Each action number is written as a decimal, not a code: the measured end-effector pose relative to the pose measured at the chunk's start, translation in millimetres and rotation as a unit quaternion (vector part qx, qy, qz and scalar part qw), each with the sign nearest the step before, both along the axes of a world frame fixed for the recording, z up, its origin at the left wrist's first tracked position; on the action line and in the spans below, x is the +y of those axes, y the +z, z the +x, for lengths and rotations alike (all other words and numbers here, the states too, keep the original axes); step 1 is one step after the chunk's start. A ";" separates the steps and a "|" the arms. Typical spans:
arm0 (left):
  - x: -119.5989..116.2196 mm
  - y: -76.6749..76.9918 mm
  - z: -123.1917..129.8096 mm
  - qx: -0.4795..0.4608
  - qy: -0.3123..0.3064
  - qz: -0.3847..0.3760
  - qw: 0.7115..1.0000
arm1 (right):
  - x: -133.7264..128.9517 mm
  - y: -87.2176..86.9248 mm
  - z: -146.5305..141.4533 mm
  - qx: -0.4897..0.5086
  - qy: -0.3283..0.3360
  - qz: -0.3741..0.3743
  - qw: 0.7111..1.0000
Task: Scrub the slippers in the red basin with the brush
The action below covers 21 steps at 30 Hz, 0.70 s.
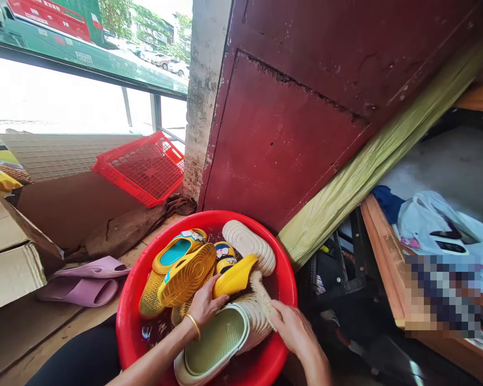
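In the head view, a red basin (125, 305) in front of me holds several slippers and some water. My left hand (207, 301) is closed around the end of a yellow slipper (235, 276), which is tilted above the others. My right hand (292, 324) grips a pale scrubbing brush (261, 295), its head close to the slipper's open end. Below both hands lies a large cream clog (217, 340). To the left are a yellow clog with a teal inside (177, 251) and an upturned yellow sole (189, 276). A cream sole (249, 244) leans against the basin's far rim.
Purple slippers (84, 284) sit left of the basin, near a cardboard box (12, 268). Behind stands a red plastic crate (145, 169). A dark red door (282, 145) rises just past the basin. On the right is a wooden shelf (386, 257) with a plastic bag (434, 230).
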State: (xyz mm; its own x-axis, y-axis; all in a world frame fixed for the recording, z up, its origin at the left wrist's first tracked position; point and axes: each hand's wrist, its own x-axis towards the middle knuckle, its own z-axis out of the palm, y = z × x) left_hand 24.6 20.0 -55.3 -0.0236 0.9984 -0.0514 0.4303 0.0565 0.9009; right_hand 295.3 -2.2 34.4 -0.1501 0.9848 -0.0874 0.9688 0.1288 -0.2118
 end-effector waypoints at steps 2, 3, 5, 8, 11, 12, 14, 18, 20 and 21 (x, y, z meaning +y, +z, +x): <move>-1.4 5.2 1.9 0.013 0.006 0.020 1.000 | -0.6 1.4 -1.9 -0.009 -0.021 0.036 0.999; -2.6 7.5 3.2 0.021 0.009 0.036 0.999 | -1.2 1.1 -8.6 -0.008 -0.020 0.053 0.998; -5.8 10.4 6.2 0.040 0.006 0.083 0.996 | -3.1 -2.6 -31.0 -0.011 -0.009 0.083 0.996; -11.2 11.1 9.0 0.060 -0.001 0.137 0.989 | -2.5 -14.8 -64.7 -0.026 0.074 0.080 0.994; -13.8 12.2 7.2 0.051 0.007 0.125 0.991 | 9.8 -26.6 -68.5 -0.046 0.034 0.087 0.995; -13.8 13.4 5.8 0.045 0.007 0.119 0.992 | 15.5 -28.8 -63.6 -0.047 0.007 0.091 0.995; -12.8 16.8 2.7 0.034 0.002 0.113 0.993 | 24.4 -30.6 -52.6 -0.041 -0.033 0.104 0.993; -7.8 21.3 -2.0 0.010 0.001 0.077 0.997 | 20.3 -27.9 -55.1 -0.016 0.006 0.114 0.993; -5.2 18.7 -2.9 0.006 -0.005 0.065 0.998 | 11.9 -25.7 -64.1 -0.008 0.073 0.092 0.993; -4.4 16.0 -3.1 0.008 -0.010 0.069 0.998 | 9.0 -24.5 -67.0 -0.008 0.096 0.081 0.992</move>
State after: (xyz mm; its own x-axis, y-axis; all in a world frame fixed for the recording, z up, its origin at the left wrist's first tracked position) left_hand 21.5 15.6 -39.4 -0.0040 0.9962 0.0870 0.4436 -0.0762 0.8930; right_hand 228.4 6.8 10.0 -0.3357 0.9396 0.0664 0.9262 0.3421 -0.1584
